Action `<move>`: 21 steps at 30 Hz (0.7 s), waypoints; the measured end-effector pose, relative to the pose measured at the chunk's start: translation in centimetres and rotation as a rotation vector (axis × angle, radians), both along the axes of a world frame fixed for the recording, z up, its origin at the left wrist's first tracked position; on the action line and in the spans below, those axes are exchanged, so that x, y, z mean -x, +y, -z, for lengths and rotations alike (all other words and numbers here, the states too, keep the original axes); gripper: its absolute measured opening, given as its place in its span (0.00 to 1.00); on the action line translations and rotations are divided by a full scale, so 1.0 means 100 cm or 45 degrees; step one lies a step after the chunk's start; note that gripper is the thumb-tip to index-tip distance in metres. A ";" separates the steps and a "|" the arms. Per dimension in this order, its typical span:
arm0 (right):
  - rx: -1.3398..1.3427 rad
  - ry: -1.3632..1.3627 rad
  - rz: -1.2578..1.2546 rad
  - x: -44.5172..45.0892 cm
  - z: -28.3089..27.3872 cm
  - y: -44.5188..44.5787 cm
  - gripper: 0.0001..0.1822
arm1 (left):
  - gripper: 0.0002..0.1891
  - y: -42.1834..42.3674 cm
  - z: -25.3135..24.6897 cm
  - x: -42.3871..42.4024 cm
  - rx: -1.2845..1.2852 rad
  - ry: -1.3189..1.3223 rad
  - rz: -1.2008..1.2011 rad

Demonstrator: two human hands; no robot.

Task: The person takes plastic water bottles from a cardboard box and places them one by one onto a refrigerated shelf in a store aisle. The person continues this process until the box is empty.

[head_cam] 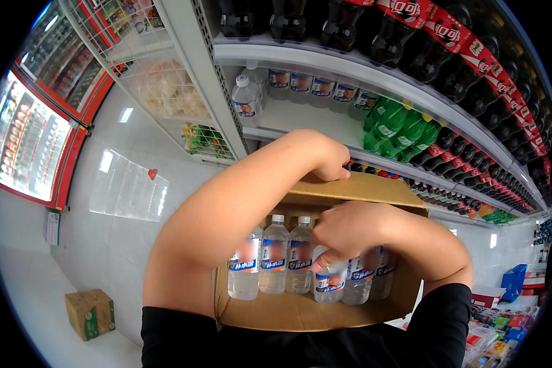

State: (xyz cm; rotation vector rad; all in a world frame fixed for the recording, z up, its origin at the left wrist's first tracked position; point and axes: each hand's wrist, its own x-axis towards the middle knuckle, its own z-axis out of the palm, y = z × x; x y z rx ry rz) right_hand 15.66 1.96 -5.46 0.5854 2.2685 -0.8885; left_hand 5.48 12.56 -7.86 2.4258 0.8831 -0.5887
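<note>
An open cardboard carton (267, 317) is in front of my body, its far flap raised toward the shelf. Several clear plastic bottles (273, 271) with white caps and blue-and-white labels stand inside. My right hand (352, 227) reaches into the carton and grips the top of one bottle (330, 290), which leans slightly; its cap is hidden by my fingers. At the far edge of the carton, my left hand (332, 162) is curled over the flap, most of its fingers turned out of sight.
A shelf (299, 117) ahead holds similar clear bottles (246, 99) and green soda bottles (391, 126). Dark cola bottles (340, 27) fill the tier above. To the left are a wire-mesh rack (165, 87), a lit drinks cooler (27, 142) and a closed carton (89, 315) on the floor.
</note>
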 end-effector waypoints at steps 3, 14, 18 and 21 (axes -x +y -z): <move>-0.006 0.218 -0.054 -0.002 -0.005 -0.005 0.25 | 0.26 -0.003 -0.003 0.000 0.029 -0.089 0.007; 0.556 1.629 1.194 -0.069 -0.007 0.074 0.25 | 0.16 0.038 0.019 0.023 0.340 -0.633 0.011; 0.441 1.847 1.752 -0.058 -0.019 0.084 0.18 | 0.15 0.069 0.022 0.045 0.316 -0.697 -0.490; 0.603 1.530 1.904 -0.092 -0.003 0.109 0.13 | 0.14 0.084 0.024 0.049 0.265 -0.696 -0.931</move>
